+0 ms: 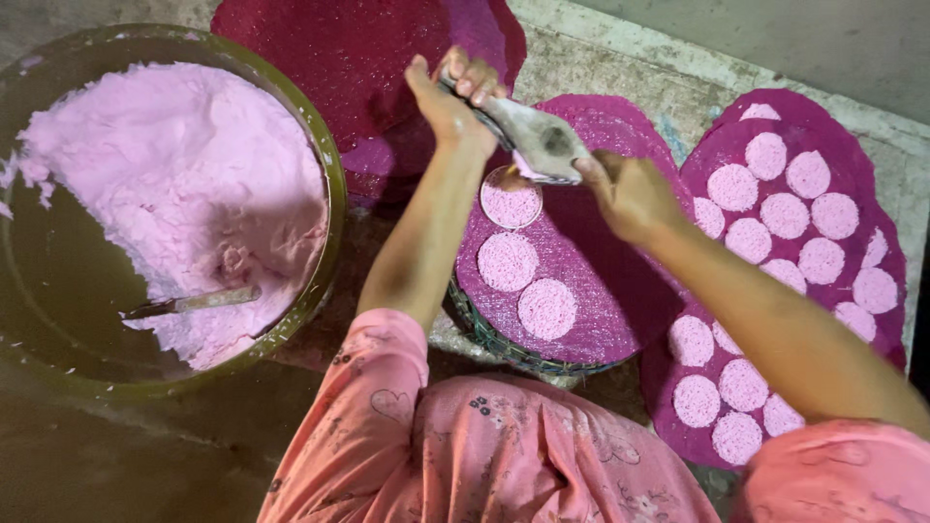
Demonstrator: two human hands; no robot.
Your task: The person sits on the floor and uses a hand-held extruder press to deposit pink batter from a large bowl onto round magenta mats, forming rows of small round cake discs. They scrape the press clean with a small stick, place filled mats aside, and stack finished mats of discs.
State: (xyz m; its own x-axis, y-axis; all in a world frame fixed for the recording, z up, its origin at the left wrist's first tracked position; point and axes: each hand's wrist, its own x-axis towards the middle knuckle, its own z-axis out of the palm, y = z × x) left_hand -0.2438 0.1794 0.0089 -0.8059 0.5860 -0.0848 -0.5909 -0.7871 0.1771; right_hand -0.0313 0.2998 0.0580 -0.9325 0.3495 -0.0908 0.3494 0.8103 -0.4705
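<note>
The left hand (448,102) clenches a flat metal scoop (538,140), right hand (628,194) fingers pinching its tip over the round purple mat (601,300), where three pink discs (511,261) lie by the near-left edge, most mat bare, the bowl (329,174) half full.

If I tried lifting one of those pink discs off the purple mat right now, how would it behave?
The pink disc would probably sag or tear: it looks thin and freshly spread from the soft pink paste. It may cling to the woven purple mat, whose texture shows on it. Likely light, since it lies flat.
</note>
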